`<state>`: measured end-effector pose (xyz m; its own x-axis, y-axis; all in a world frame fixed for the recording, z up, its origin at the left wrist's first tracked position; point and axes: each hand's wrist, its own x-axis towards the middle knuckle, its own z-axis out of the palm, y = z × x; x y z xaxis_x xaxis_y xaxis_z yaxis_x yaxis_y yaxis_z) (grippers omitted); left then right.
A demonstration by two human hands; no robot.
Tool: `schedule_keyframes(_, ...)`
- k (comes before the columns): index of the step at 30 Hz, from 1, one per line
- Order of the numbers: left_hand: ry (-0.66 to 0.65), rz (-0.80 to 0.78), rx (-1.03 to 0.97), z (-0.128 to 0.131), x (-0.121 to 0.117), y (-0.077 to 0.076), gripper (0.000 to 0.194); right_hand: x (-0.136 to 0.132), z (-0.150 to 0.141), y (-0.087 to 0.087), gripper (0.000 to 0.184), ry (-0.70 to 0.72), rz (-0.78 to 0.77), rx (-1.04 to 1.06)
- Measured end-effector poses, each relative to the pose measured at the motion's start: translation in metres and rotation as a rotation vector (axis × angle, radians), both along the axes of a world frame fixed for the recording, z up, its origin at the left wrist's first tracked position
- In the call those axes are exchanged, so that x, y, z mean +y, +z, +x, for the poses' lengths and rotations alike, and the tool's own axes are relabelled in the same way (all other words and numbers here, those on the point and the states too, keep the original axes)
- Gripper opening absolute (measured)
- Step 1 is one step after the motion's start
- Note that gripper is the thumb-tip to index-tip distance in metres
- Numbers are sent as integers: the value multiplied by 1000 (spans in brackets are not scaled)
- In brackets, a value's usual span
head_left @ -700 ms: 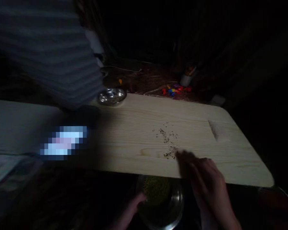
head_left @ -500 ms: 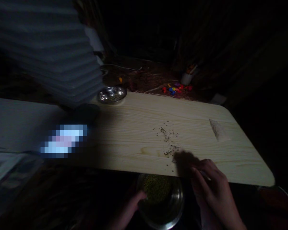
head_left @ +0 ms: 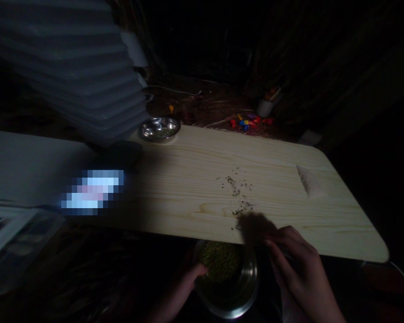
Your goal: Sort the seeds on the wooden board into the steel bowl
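Note:
My left hand (head_left: 191,280) grips the near-left rim of a metal bowl (head_left: 237,309), its thumb over the edge. Green beans (head_left: 222,260) fill part of the bowl, which sits just below the table's front edge. At that edge, right of the bowl, my right hand (head_left: 299,264) is closed with fingertips pinched together. Whatever is between those fingertips I cannot make out. Its shadow falls on the tabletop, close to a scatter of small dark bits (head_left: 239,193) on the wood.
A second metal bowl (head_left: 160,130) with some contents stands at the table's (head_left: 188,179) far-left corner. A small clear bag (head_left: 311,181) lies on the right. At left, a bright pixelated screen (head_left: 92,193) glows. Colourful small pieces (head_left: 251,121) and a container (head_left: 265,107) are behind the table.
My right hand has shifted slightly left along the table edge, and its shadow with it. The left hand stays on the bowl. The view has moved a little.

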<state>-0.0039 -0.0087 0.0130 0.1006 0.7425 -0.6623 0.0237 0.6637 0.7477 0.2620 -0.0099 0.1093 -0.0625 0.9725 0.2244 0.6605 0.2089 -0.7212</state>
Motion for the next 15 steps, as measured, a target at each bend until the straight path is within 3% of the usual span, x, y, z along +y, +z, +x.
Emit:
schedule_keyframes(5,-6,-8,7,0,1,3,17,3,-7,-4,16,38,-50,6)
schedule_keyframes(10,-9,0,15,3,3,13,18,7,0,-7,17,-82,-6,-33)
schedule_keyframes(15,-17,3,44,0,0,5,23,10,-9,-7,16,-20,-18,-9)
